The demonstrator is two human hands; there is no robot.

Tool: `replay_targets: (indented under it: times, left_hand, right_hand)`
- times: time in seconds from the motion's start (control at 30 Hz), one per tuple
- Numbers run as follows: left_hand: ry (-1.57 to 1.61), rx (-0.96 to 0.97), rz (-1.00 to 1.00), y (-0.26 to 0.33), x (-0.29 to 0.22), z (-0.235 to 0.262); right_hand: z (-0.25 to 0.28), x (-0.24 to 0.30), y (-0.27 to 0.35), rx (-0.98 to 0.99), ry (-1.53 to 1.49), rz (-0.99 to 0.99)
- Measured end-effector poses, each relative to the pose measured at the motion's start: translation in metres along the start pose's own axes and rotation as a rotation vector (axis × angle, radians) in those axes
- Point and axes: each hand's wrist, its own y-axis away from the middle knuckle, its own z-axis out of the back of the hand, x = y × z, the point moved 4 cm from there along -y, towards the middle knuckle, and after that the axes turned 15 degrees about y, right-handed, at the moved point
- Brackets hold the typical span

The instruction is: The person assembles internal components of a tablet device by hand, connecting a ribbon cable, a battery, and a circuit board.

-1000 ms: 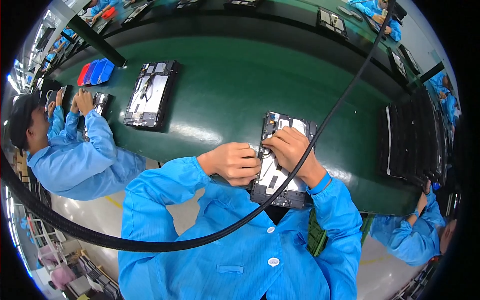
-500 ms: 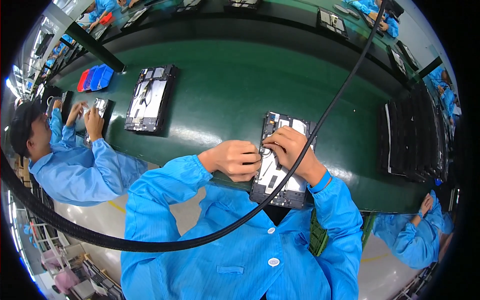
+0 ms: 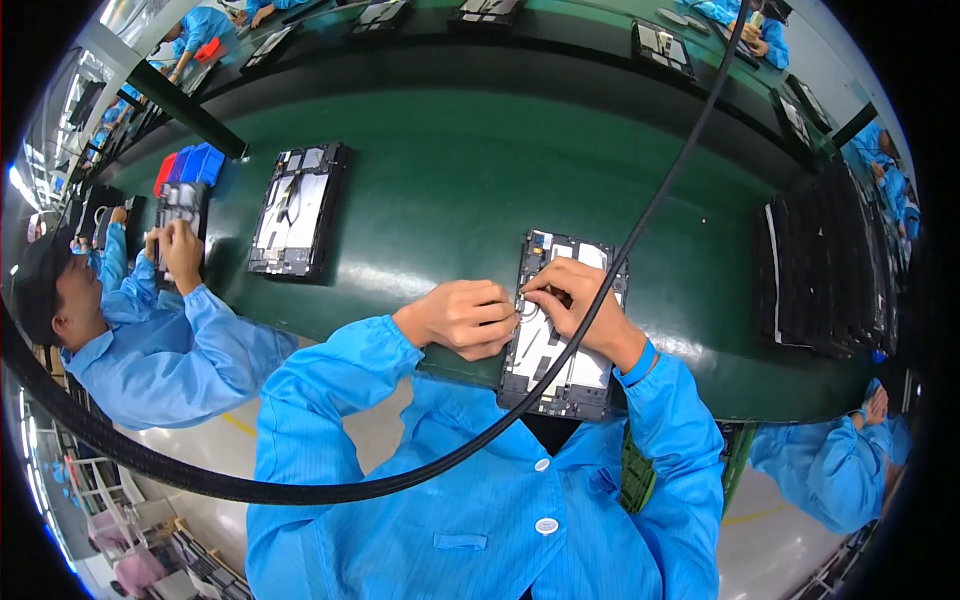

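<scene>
Barely anything has shifted since the earlier frame: both hands sit on the same opened tablet (image 3: 560,330), though the co-worker's hands (image 3: 178,250) on the left have moved up onto another device. That tablet lies at the near edge of the green counter (image 3: 450,180), right in front of the person. Left hand (image 3: 465,317) is curled into a loose fist against the tablet's left edge; can't tell if it grips anything. Right hand (image 3: 580,300) has its fingertips pinched together on the upper part. A second opened tablet (image 3: 298,208) lies well apart to the left.
</scene>
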Motion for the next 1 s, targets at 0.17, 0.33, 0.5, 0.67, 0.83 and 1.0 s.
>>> replay_targets:
  times: [0.17, 0.33, 0.5, 0.67, 0.83, 1.0]
  left_hand:
    - [-0.005, -0.015, 0.011, -0.001, -0.002, 0.000]
    - [0.051, 0.004, 0.032, -0.001, 0.002, 0.000]
    - [0.094, 0.054, -0.014, -0.002, 0.011, -0.001]
    - [0.112, 0.144, -0.114, -0.001, 0.019, 0.001]
    - [-0.006, 0.125, -0.119, 0.000, 0.016, 0.005]
    - [0.035, 0.137, -0.052, 0.004, 0.019, 0.003]
  right_hand:
    - [-0.003, -0.004, 0.001, -0.021, 0.029, 0.036]
    - [-0.002, -0.004, 0.001, -0.026, 0.030, 0.055]
    - [0.005, -0.010, -0.014, 0.072, -0.023, -0.003]
    - [0.010, -0.016, -0.039, 0.254, -0.186, -0.120]
    - [0.007, -0.025, -0.031, 0.190, -0.212, -0.233]
    - [0.007, -0.027, -0.032, 0.178, -0.185, -0.215]
